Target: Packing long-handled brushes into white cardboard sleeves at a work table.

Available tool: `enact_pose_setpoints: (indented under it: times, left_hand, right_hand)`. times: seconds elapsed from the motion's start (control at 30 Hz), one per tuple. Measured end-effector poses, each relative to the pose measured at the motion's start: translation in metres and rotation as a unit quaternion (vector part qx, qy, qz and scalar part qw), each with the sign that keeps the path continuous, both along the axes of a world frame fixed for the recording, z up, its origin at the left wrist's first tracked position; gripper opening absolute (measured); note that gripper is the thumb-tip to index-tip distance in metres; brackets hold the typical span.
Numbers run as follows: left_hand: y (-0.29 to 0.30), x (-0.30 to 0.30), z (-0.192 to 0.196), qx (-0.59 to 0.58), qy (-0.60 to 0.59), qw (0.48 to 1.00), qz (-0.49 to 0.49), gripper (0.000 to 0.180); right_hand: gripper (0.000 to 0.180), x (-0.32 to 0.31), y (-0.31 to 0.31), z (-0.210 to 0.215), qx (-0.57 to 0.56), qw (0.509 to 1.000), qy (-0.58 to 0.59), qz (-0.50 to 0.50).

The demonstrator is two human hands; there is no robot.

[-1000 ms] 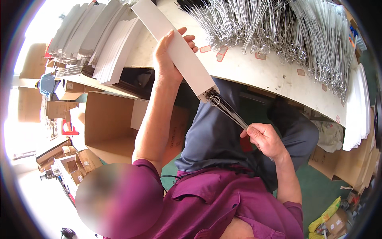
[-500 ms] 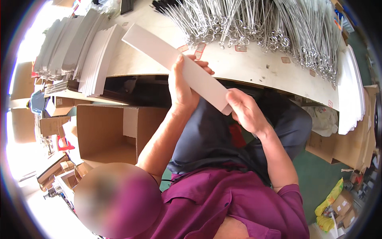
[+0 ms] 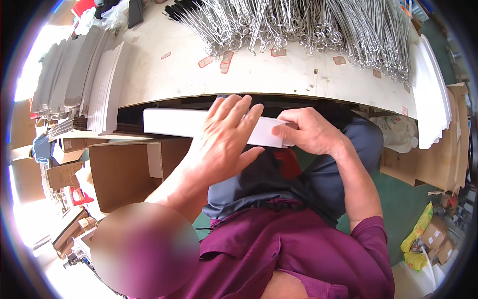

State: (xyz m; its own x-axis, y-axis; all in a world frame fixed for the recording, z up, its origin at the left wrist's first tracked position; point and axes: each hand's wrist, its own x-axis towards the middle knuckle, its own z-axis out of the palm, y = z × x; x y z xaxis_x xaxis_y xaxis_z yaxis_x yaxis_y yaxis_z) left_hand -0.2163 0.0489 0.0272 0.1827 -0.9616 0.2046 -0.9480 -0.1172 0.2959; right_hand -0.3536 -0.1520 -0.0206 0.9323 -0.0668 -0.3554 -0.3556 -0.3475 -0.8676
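A long, narrow white carton (image 3: 172,121) lies almost level above my lap, just in front of the table edge. My right hand (image 3: 314,132) is closed on its right end, thumb and fingers pinching near the end flap. Across the carton's middle reaches my left hand (image 3: 226,137), its back toward me and its fingers stretched out and somewhat apart. Whether its palm presses on the carton is hidden. Beyond the carton, many metal rods with ring ends (image 3: 298,30) lie heaped on the table (image 3: 184,74).
Stacks of flat white cartons (image 3: 74,74) stand at the table's left, with more white pieces (image 3: 429,94) at its right end. A large open cardboard box (image 3: 119,172) sits below on my left. A yellow bag (image 3: 417,234) and small boxes lie at lower right.
The carton has swung from a steep diagonal to nearly level and come nearer to me. My left hand has changed from gripping it underneath to reaching over it with fingers extended.
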Motion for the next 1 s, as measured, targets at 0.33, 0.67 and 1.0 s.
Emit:
enact_pose_setpoints:
  times: [0.33,0.67,1.0]
  left_hand:
    - [0.005,0.011,-0.056,0.055,0.070,0.996,0.011,0.040]
    - [0.001,0.002,-0.060,0.070,0.077,0.993,0.064,0.045]
    - [-0.001,-0.007,-0.067,0.062,0.079,0.991,0.087,0.043]
  right_hand:
    - [0.042,-0.009,-0.008,0.030,-0.257,0.947,-0.187,-0.047]
    - [0.014,-0.021,0.016,-0.029,-0.172,0.907,-0.277,-0.267]
    - [0.026,-0.029,0.024,-0.030,0.177,0.924,-0.141,-0.307]
